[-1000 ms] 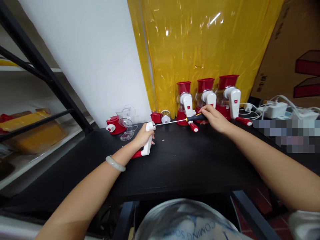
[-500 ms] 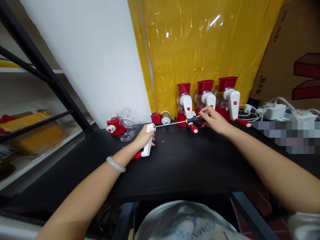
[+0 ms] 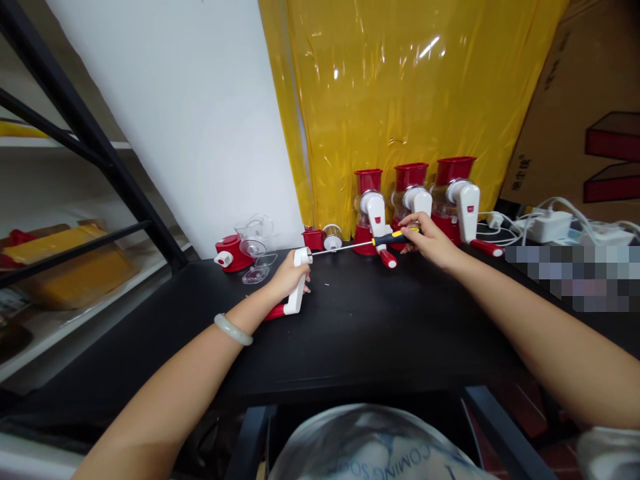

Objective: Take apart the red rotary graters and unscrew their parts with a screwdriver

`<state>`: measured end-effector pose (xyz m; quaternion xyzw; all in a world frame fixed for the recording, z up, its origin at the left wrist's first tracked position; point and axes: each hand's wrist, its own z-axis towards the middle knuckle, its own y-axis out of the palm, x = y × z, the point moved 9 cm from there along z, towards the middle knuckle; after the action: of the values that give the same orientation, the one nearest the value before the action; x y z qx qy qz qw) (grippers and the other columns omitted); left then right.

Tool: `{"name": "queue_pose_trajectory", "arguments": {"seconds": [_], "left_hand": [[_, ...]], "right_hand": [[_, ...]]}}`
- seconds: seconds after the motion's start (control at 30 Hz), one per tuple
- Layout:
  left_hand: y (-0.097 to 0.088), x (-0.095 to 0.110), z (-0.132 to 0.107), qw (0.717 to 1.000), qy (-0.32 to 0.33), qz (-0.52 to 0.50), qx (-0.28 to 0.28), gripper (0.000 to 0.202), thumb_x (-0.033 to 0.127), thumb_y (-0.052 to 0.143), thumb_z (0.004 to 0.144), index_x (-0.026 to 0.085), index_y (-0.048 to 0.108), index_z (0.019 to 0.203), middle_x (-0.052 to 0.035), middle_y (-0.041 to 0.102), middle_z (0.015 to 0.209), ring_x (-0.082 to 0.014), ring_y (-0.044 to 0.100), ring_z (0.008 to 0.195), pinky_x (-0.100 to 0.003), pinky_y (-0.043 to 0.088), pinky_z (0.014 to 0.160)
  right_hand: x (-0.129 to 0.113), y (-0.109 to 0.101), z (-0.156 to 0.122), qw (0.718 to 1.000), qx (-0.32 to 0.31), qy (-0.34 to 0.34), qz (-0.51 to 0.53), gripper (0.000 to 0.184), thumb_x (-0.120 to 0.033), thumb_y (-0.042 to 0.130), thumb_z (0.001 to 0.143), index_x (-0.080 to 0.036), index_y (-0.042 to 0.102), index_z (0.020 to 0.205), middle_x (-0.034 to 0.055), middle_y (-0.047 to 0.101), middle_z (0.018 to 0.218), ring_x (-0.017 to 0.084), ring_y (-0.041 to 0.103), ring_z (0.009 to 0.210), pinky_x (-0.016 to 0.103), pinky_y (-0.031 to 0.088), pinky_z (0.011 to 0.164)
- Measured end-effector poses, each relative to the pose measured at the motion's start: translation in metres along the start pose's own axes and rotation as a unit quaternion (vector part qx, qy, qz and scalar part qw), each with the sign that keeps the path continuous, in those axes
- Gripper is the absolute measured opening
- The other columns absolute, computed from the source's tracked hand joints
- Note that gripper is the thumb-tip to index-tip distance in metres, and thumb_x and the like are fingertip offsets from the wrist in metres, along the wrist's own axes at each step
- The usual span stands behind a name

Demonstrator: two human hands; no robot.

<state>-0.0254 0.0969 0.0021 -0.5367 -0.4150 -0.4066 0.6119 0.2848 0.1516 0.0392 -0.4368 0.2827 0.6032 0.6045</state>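
My left hand (image 3: 290,275) is closed round a white crank handle (image 3: 297,293) with a red grip, holding it just over the black table. In my right hand (image 3: 421,238) is a screwdriver (image 3: 390,238) with a black and yellow handle. Its long shaft lies nearly level, and the tip meets the open round end of the crank. Left of the crank, a red grater base (image 3: 235,253) lies with clear plastic parts (image 3: 256,248) against it. Behind the shaft are a small red piece (image 3: 313,238) and a metal grater drum (image 3: 333,237).
Several red and white rotary graters stand at the back, including one at the right (image 3: 456,193). White power adapters and cables (image 3: 550,223) lie at the far right. A cardboard box (image 3: 555,133) stands behind them. A black-framed shelf (image 3: 95,143) rises on the left. A tiny bit (image 3: 327,285) lies on the black table (image 3: 370,333).
Both hands keep their places at the crank. The screwdriver handle has turned slightly, with more yellow showing. The view has shifted a little.
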Motion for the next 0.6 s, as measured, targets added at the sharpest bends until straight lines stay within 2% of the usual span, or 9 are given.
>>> {"name": "queue_pose_trajectory", "arguments": {"seconds": [0.2,0.37,0.47,0.6], "left_hand": [[0.001,0.000,0.000,1.000,-0.003,0.000,-0.004,0.040,0.013,0.051,0.069,0.020,0.043,0.108,0.0048,0.048,0.064,-0.0133,0.053,0.052,-0.025,0.050,0.039],[0.000,0.001,-0.002,1.000,-0.005,0.001,0.005,0.040,0.013,0.051,0.070,0.019,0.043,0.108,0.0045,0.048,0.065,-0.0130,0.054,0.052,-0.025,0.051,0.040],[-0.001,0.001,-0.002,1.000,-0.006,-0.003,0.007,0.040,0.013,0.052,0.070,0.019,0.044,0.109,0.0044,0.048,0.065,-0.0130,0.054,0.052,-0.025,0.051,0.040],[-0.002,0.000,0.000,1.000,-0.009,-0.010,0.008,0.041,0.013,0.052,0.069,0.019,0.042,0.108,0.0046,0.048,0.066,-0.0122,0.053,0.051,-0.024,0.051,0.040]], "right_hand": [[0.001,-0.003,0.000,0.999,0.028,0.025,0.004,0.029,-0.038,0.062,0.079,-0.025,0.047,0.100,0.0000,0.053,0.092,0.013,0.059,0.068,0.032,0.059,0.063],[-0.008,0.000,-0.003,0.999,0.010,-0.016,-0.050,0.029,-0.049,0.055,0.086,-0.025,0.048,0.099,0.0021,0.054,0.091,0.017,0.059,0.077,0.033,0.058,0.066],[-0.009,0.001,-0.004,0.997,0.003,-0.014,-0.076,0.033,-0.054,0.051,0.087,-0.024,0.048,0.100,0.0020,0.056,0.087,0.016,0.061,0.071,0.032,0.056,0.064],[-0.010,0.003,-0.007,0.991,-0.016,-0.003,-0.132,0.035,-0.055,0.046,0.090,-0.024,0.047,0.106,-0.0022,0.055,0.065,0.015,0.058,0.053,0.029,0.050,0.055]]}}
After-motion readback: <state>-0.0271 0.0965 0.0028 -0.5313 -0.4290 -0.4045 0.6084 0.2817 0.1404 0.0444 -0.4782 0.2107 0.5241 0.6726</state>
